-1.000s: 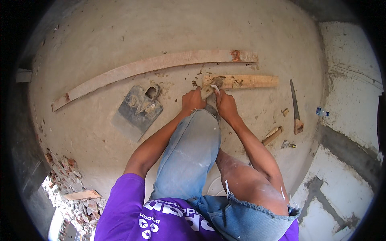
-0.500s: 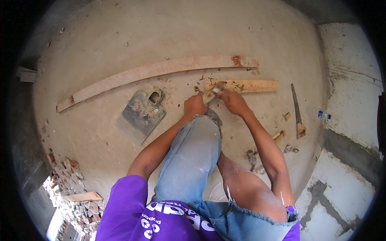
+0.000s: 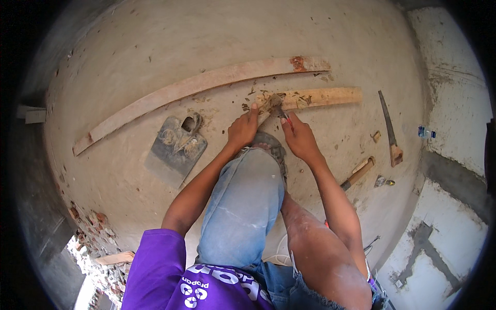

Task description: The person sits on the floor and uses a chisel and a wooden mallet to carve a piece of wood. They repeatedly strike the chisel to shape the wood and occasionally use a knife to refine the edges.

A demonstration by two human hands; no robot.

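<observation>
1. Biggest thing here is the concrete floor [image 3: 155, 41], dusty and pale, with everything laid out on it.
2. The long curved wooden plank [image 3: 206, 81] runs across the far side, with a rusty patch near its right end.
3. Just in front of it lies the short wooden board [image 3: 323, 96], its left end chewed up, with chips scattered around.
4. The flat metal blade with a socket [image 3: 175, 147] sits on the floor left of the hands, well apart from the board.
5. The hand saw [image 3: 388, 126] lies off to the right near the wall; the wooden-handled tool [image 3: 357, 173] rests on the floor closer to the person's right arm.
6. The left hand [image 3: 243, 132] is pressed down by the board's ragged end, fingers together, thumb sticking up toward the wood.
7. The right hand [image 3: 299, 138] is closed around the small chisel-like tool [image 3: 278, 107], whose tip touches the board's damaged end.
</observation>
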